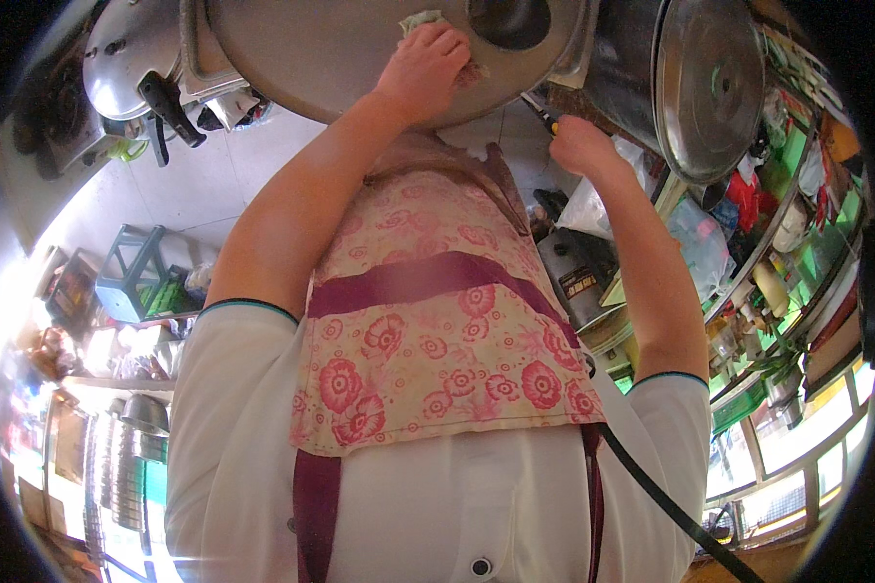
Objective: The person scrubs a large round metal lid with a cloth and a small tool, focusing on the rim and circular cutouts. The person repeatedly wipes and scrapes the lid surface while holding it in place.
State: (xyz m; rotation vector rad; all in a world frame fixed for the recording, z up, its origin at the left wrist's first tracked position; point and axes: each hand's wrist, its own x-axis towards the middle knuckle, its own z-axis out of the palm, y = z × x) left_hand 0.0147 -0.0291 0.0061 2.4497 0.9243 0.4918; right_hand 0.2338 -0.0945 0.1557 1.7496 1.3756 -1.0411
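Observation:
Fingers bent, my left hand (426, 65) presses down on a large round grey metal surface (299, 65). A crumpled pale green cloth or pad (421, 20) pokes out beyond its fingers, and something reddish shows beside the palm, too blurred to name. To the right of the hand, a dark round hollow (510, 22) lies in the metal surface. My right hand (583, 146) is closed around a slim tool (541, 113) with a black and yellow handle and a light tip. That tip is near the round surface's lower right edge; the tool's kind is unclear.
A lidded metal pot (710, 87) stands at the upper right, above crowded shelves. At upper left is a metal lid or pan (128, 65) near a black handle (168, 109). A blue-grey plastic stool (128, 273) is at left. A plastic bag (590, 208) hangs below my right hand.

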